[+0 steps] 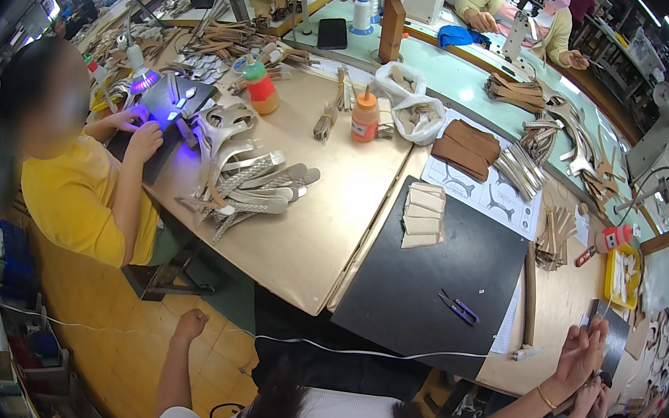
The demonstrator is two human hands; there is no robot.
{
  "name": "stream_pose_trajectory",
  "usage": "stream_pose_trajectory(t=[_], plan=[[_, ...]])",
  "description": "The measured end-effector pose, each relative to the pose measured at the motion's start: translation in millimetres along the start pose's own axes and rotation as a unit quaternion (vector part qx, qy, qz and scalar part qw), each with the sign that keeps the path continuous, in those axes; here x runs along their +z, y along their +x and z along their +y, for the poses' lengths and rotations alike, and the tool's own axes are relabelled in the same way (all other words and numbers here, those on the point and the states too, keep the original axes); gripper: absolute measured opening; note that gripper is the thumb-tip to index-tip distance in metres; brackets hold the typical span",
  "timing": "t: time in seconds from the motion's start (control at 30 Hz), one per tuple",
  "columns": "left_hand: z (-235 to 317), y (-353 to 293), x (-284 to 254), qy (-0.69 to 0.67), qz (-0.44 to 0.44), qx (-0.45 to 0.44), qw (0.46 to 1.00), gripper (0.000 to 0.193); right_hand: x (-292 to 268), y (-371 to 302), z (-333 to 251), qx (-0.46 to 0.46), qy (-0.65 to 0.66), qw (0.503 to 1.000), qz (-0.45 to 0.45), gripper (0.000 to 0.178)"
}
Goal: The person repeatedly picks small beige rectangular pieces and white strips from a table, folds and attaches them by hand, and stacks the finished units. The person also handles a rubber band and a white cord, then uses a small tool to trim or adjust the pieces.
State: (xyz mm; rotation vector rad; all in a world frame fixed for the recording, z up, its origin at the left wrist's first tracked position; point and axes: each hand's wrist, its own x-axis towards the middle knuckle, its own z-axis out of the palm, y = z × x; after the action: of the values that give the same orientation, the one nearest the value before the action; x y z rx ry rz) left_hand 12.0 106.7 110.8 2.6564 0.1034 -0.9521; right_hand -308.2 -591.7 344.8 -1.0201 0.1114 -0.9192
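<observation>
Fingers of the left hand (190, 327) are curled into an empty fist off the table's near edge. The right hand (581, 353) is raised open, holding nothing, past the near right corner. Purple snips (458, 308) are seen on the bare black mat (426, 279).

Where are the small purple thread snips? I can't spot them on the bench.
In the head view the purple thread snips lie on the black mat, near its lower right corner, below the stack of beige strips and left of the raised right hand.
</observation>
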Motion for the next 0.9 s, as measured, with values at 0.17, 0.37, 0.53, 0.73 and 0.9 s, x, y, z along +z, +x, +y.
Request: stream_pose_trajectory(t=[0.17,0.37,0.53,0.73,0.9], plan=[[146,-51,-71,0.007,-0.317,0.060,0.947,0.035,13,-11,-25,-0.056,0.073,0.987,-0.132,0.016],[322,-106,-110,0.031,-0.230,0.342,0.911,0.030,44,-13,10,-0.028,-0.021,0.998,-0.057,0.073],[418,-81,-84,-0.001,-0.010,0.568,0.823,0.021,65,-22,94,0.322,-0.105,0.941,0.003,0.011],[489,-58,-38,-0.004,0.158,0.656,0.738,0.028,78,-38,119,0.386,-0.085,0.918,0.029,0.012],[510,-49,-13,0.055,0.211,0.664,0.715,0.037,93,-32,60,0.380,0.038,0.920,-0.085,0.016]])
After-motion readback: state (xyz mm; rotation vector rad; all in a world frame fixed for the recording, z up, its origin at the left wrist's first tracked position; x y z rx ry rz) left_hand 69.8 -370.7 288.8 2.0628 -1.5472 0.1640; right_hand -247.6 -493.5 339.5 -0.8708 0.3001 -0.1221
